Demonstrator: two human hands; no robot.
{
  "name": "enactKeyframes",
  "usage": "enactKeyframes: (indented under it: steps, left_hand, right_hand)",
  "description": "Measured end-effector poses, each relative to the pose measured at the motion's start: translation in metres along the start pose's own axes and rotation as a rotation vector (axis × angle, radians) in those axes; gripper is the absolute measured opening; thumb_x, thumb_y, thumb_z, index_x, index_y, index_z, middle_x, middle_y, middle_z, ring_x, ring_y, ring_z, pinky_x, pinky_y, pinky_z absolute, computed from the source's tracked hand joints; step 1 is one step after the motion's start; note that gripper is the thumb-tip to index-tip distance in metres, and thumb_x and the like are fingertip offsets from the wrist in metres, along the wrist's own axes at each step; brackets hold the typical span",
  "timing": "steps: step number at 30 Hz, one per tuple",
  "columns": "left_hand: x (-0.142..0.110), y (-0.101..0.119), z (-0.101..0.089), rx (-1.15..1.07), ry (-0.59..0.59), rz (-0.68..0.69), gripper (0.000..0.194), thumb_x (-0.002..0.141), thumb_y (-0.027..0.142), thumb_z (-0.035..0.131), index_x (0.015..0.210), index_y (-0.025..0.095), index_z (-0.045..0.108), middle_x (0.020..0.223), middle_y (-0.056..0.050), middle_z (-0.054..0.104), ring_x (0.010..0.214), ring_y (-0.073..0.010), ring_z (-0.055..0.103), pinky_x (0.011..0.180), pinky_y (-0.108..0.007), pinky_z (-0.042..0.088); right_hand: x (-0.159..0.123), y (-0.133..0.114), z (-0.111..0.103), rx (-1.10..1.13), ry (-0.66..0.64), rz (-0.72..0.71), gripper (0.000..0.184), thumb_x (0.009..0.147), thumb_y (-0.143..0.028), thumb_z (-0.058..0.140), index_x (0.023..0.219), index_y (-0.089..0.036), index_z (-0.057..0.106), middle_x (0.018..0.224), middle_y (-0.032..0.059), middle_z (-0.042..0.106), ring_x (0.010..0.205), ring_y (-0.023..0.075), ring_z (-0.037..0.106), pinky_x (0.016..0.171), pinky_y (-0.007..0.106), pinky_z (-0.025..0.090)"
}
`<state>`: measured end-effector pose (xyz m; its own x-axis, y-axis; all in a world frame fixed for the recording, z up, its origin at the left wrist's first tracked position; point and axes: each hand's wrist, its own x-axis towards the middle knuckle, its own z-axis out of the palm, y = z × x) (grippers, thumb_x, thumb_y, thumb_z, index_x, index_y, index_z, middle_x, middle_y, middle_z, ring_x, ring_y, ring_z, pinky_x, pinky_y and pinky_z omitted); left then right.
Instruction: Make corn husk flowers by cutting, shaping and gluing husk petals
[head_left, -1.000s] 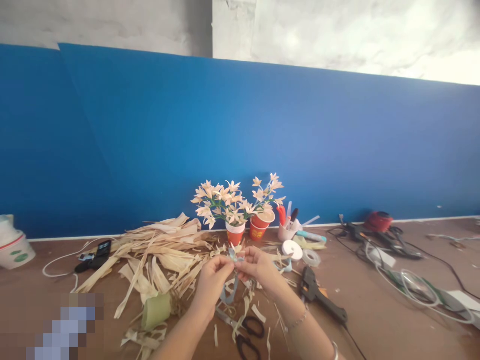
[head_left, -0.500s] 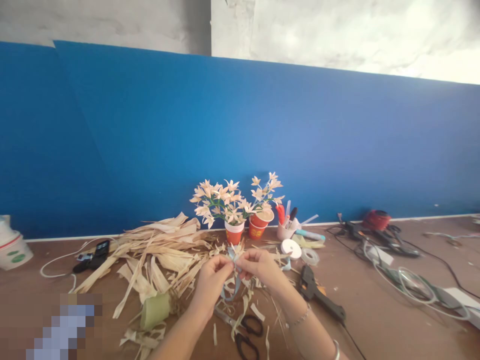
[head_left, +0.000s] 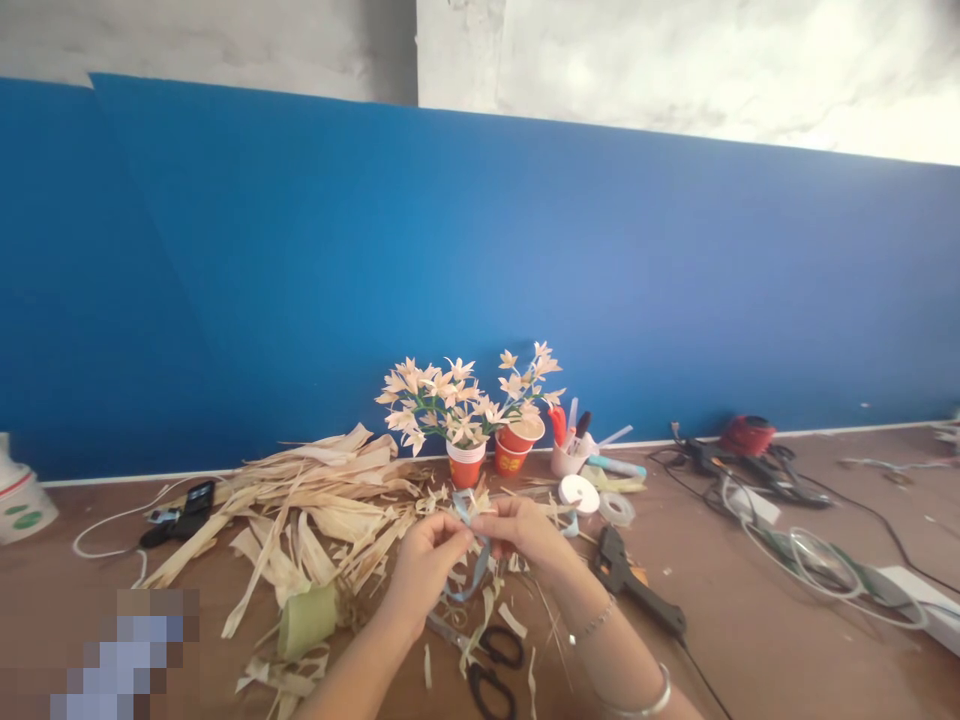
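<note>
My left hand (head_left: 433,553) and my right hand (head_left: 519,530) meet above the middle of the table, fingertips pinched together. Between them runs a light blue ribbon (head_left: 478,575), whose loop hangs below the fingers. A pale flower-like piece shows just beyond the fingertips; whether it is held too I cannot tell. Under my wrists lie black-handled scissors (head_left: 493,660) among husk scraps. Behind my hands stand red paper cups (head_left: 466,470) holding pale husk flowers (head_left: 442,395).
Dried corn husks (head_left: 322,495) are heaped at left, near a green roll (head_left: 307,622). At right lie a glue gun (head_left: 637,590), a white spool (head_left: 578,494), a tape roll (head_left: 616,509) and tangled cables (head_left: 817,560). A blue panel (head_left: 600,270) closes off the back.
My fingers have shifted slightly on the ribbon, and its hanging loop has swung a little to the right. The whole view has moved slightly.
</note>
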<state>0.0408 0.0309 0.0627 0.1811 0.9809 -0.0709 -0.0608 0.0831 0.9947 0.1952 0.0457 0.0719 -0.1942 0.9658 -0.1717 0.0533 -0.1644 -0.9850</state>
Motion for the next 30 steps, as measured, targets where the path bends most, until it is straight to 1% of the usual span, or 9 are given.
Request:
enactKeyframes:
  steps: [5,11,16,20,24,26,28,30]
  left_hand:
    - [0.0016,-0.0011,-0.0014,0.038,-0.016,0.049,0.021,0.065,0.037,0.065,0.06,0.017,0.06,0.057,0.001,0.054,0.055,-0.0126,0.047,0.054,-0.022,0.036]
    - [0.0018,-0.0029,-0.0027,0.093,-0.025,0.123,0.016,0.069,0.03,0.063,0.06,0.018,0.06,0.057,0.001,0.055,0.055,-0.0129,0.048,0.054,-0.022,0.037]
    - [0.0016,-0.0039,-0.0026,0.139,-0.007,0.191,0.013,0.071,0.027,0.061,0.061,0.018,0.061,0.059,0.001,0.057,0.056,-0.0134,0.049,0.055,-0.022,0.038]
    - [0.001,-0.0047,-0.0028,0.174,-0.001,0.22,0.014,0.072,0.026,0.06,0.061,0.018,0.06,0.058,0.001,0.057,0.057,-0.0138,0.05,0.057,-0.023,0.039]
    - [0.0002,-0.0039,-0.002,0.189,0.012,0.22,0.014,0.073,0.027,0.06,0.061,0.018,0.06,0.058,0.001,0.057,0.056,-0.0136,0.05,0.057,-0.023,0.038]
    - [0.0003,-0.0034,-0.0011,0.168,0.017,0.196,0.016,0.072,0.028,0.061,0.061,0.018,0.06,0.057,0.001,0.056,0.055,-0.0133,0.049,0.056,-0.023,0.038]
    - [0.001,-0.0032,-0.0004,0.124,0.032,0.158,0.017,0.072,0.03,0.061,0.061,0.017,0.06,0.057,0.001,0.056,0.055,-0.0131,0.049,0.056,-0.023,0.038]
    - [0.002,-0.0032,-0.0001,0.069,0.075,0.117,0.017,0.07,0.031,0.063,0.061,0.017,0.06,0.058,0.001,0.057,0.056,-0.0132,0.049,0.056,-0.023,0.038]
  right_hand:
    - [0.0006,0.0025,-0.0018,0.044,-0.006,0.019,0.031,0.06,-0.04,0.075,0.056,-0.014,0.058,0.043,-0.0056,0.05,0.037,0.0056,0.044,0.039,0.02,0.023]
    - [-0.002,-0.0029,0.0001,0.052,0.016,0.05,0.027,0.058,-0.036,0.075,0.056,-0.014,0.06,0.043,-0.0047,0.052,0.036,0.0054,0.043,0.039,0.02,0.022]
    - [-0.0042,-0.0061,0.0006,0.052,0.016,0.019,0.024,0.06,-0.033,0.074,0.055,-0.014,0.06,0.043,-0.0047,0.053,0.035,0.0053,0.043,0.04,0.02,0.021]
    - [-0.0034,-0.0052,0.0006,0.045,0.02,0.015,0.025,0.06,-0.033,0.074,0.054,-0.015,0.058,0.041,-0.0051,0.052,0.035,0.0057,0.043,0.04,0.02,0.021]
    - [-0.0015,-0.0035,0.001,0.04,0.032,0.04,0.026,0.06,-0.035,0.074,0.055,-0.015,0.057,0.042,-0.0052,0.051,0.036,0.0059,0.043,0.039,0.02,0.023]
    - [-0.0011,-0.0029,0.0009,0.03,0.03,0.026,0.027,0.061,-0.036,0.074,0.058,-0.014,0.058,0.045,-0.0047,0.053,0.037,0.006,0.044,0.04,0.02,0.025]
    - [-0.0012,-0.0028,0.0002,0.018,0.024,0.002,0.027,0.06,-0.037,0.075,0.067,-0.014,0.061,0.054,-0.0033,0.058,0.041,0.0068,0.047,0.043,0.02,0.029]
    - [-0.0019,-0.0034,-0.001,0.012,0.065,-0.034,0.032,0.058,-0.035,0.077,0.079,-0.016,0.061,0.066,-0.0015,0.063,0.05,0.0085,0.052,0.048,0.021,0.035]
